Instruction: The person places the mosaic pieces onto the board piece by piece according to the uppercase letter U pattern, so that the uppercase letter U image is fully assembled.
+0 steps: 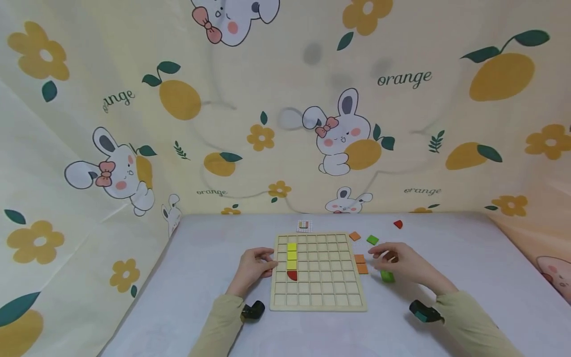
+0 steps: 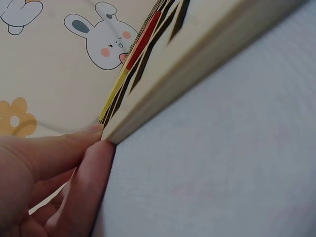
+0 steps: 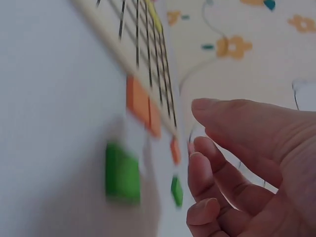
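A pale wooden grid board [image 1: 318, 286] lies flat on the table. In one of its columns sit three yellow square tiles [image 1: 292, 256] with a red quarter-round tile [image 1: 292, 275] below them. My left hand [image 1: 255, 267] grips the board's left edge between thumb and finger; the left wrist view shows these fingertips [image 2: 96, 131] at the edge. Right of the board, my right hand [image 1: 397, 260] hovers with loosely bent fingers and nothing between them. Under it is a green tile [image 1: 387, 276], partly covered in the head view, and orange tiles [image 1: 361, 264] lie against the board's right edge.
Behind the board lies a small printed card [image 1: 304, 226]. Another orange tile [image 1: 354, 236] and green tile [image 1: 372, 240] lie near the board's far right corner, and a loose red tile [image 1: 398, 224] is farther back. A patterned curtain [image 1: 285, 109] hangs behind the table.
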`<action>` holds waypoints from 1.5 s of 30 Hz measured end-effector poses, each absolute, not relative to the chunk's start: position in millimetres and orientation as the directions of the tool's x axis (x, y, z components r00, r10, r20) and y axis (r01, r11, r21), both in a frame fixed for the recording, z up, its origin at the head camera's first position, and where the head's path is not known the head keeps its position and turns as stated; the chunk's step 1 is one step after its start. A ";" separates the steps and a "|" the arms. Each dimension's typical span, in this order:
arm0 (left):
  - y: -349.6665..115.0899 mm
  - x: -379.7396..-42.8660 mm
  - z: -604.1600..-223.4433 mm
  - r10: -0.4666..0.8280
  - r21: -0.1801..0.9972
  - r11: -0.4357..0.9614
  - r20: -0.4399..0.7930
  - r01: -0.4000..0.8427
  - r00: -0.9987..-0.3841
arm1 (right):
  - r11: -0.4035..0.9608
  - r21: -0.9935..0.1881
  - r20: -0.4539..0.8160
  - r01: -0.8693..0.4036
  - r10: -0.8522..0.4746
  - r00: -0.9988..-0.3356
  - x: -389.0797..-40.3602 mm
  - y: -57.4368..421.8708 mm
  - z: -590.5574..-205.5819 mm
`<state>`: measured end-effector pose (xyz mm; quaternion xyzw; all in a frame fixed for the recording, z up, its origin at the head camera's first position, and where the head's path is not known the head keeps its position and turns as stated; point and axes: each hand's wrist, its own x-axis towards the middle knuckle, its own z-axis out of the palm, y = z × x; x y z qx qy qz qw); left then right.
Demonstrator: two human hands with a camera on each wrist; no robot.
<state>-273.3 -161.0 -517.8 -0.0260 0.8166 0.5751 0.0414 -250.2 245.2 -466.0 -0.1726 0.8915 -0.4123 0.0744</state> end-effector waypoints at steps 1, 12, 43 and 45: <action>-160.9 -273.1 -517.6 0.006 0.937 0.339 -0.097 -0.090 -0.995 | 0.610 -0.757 0.001 -0.235 -0.359 -0.933 -249.0 251.3 -467.3; -160.2 -270.8 -513.1 0.010 0.926 0.367 -0.100 -0.089 -0.995 | 0.626 -0.770 -0.092 -0.126 -0.305 -0.948 -239.4 284.4 -490.9; -154.8 -275.7 -513.4 0.077 0.937 0.349 -0.056 -0.026 -0.995 | 0.629 -0.761 -0.104 -0.158 -0.359 -0.927 -240.3 282.8 -491.4; -155.4 -276.1 -514.4 0.075 0.939 0.341 -0.063 -0.034 -0.995 | 0.634 -0.758 -0.112 -0.152 -0.356 -0.928 -239.5 281.9 -489.4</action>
